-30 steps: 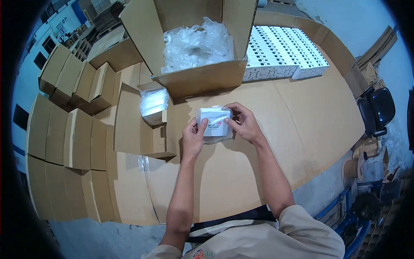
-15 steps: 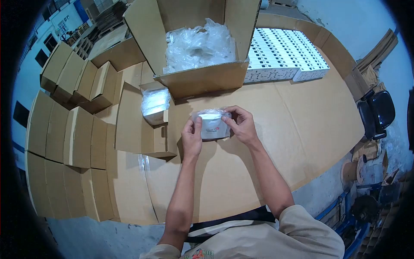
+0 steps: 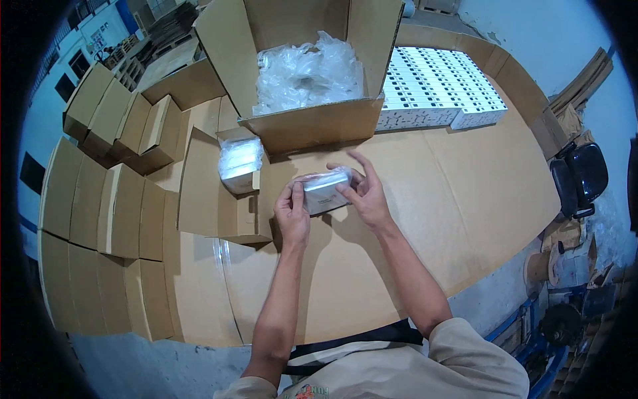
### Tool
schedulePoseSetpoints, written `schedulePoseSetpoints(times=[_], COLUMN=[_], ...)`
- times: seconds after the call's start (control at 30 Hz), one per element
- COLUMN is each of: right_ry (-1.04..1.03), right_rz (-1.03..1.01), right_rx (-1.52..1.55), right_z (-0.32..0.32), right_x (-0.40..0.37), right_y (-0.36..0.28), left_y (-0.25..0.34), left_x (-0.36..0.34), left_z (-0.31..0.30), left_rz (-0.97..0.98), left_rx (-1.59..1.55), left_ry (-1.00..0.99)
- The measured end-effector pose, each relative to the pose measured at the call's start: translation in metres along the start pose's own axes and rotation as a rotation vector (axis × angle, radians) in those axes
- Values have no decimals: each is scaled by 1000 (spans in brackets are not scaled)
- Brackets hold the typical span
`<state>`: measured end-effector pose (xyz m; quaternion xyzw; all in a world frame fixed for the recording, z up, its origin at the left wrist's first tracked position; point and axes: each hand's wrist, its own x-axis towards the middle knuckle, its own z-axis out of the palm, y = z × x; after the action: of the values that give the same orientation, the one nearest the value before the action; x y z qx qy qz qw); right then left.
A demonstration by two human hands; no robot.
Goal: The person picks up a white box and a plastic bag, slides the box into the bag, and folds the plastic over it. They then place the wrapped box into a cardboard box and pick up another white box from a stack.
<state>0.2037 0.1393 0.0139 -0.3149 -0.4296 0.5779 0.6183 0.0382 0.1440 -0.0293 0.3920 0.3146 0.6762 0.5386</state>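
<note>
A small white box (image 3: 325, 193) in a clear plastic bag is held over the cardboard-covered table, tilted, with faint print on its face. My left hand (image 3: 291, 214) pinches its left end, thumb in front. At the right end, my right hand (image 3: 369, 202) has its thumb on the face, with the index finger raised off it; the other fingers are partly hidden behind. Left of my hands stands an open carton (image 3: 236, 221) containing several plastic-wrapped white boxes (image 3: 240, 163). Beyond my hands, a large open carton (image 3: 309, 126) holds a heap of clear plastic bags (image 3: 307, 74).
Rows of white boxes (image 3: 438, 83) with dark marks lie at the back right. Closed brown cartons (image 3: 106, 213) are stacked along the left. Cardboard covers the tabletop (image 3: 458, 193). A black chair (image 3: 579, 174) stands beyond the right edge.
The bagged box has tilted, its right end now higher. My right index finger has lifted away from the bag, while my left hand keeps its hold and has shifted slightly left.
</note>
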Motion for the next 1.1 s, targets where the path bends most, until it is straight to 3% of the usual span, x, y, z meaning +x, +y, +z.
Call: schedulePoseSetpoints(times=[0.23, 0.43, 0.53, 0.83, 1.1], right_ry=[-121, -53, -75, -59, -2], right_rz=[97, 14, 34, 68, 12], right_rx=[-217, -199, -209, -275, -255], right_z=[-17, -15, -19, -22, -23], right_x=[1, 0, 0, -1, 2], right_y=[20, 19, 15, -3, 3], left_y=[5, 18, 15, 15, 9], left_x=[3, 1, 3, 1, 1], left_z=[-3, 14, 4, -4, 0], left_rz=[-23, -2, -49, -109, 29], left_rx=[-187, 20, 227, 255, 267], left_ry=[-57, -17, -89, -152, -78])
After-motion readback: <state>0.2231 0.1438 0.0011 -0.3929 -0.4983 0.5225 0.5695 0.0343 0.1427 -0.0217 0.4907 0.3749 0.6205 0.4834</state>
